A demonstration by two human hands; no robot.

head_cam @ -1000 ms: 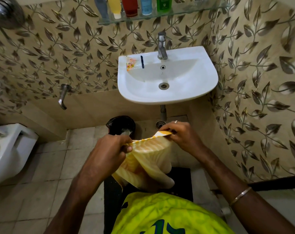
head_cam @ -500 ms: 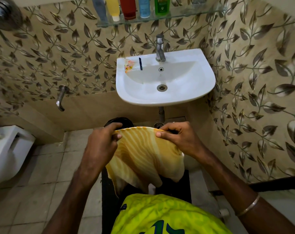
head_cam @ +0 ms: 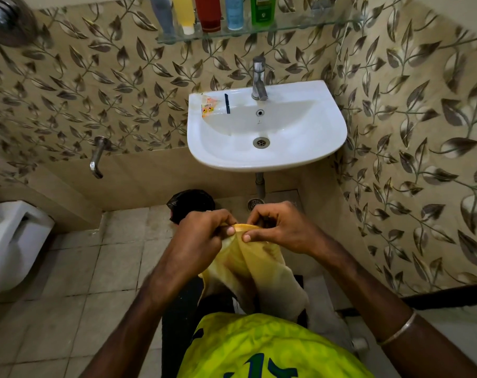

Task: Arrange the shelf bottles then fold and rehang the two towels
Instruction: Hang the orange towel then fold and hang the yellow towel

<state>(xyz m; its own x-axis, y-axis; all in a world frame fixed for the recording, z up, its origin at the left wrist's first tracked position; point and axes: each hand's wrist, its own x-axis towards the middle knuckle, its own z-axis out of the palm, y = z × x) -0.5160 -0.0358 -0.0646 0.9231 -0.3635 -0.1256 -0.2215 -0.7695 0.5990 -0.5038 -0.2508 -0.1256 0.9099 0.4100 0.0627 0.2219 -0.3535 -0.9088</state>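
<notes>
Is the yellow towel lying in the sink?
No, the yellow towel hangs below the sink, pinched at its top edge by the left hand and the right hand.

Home bathroom: wall sink (head_cam: 267,159), toilet (head_cam: 11,241), leaf-patterned tiles (head_cam: 68,91).

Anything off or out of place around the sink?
A crumpled orange wrapper and a thin dark stick-like item lie loose on the sink ledge, left of the tap. Shelf bottles stand upright in a row; nothing is spilled.
</notes>
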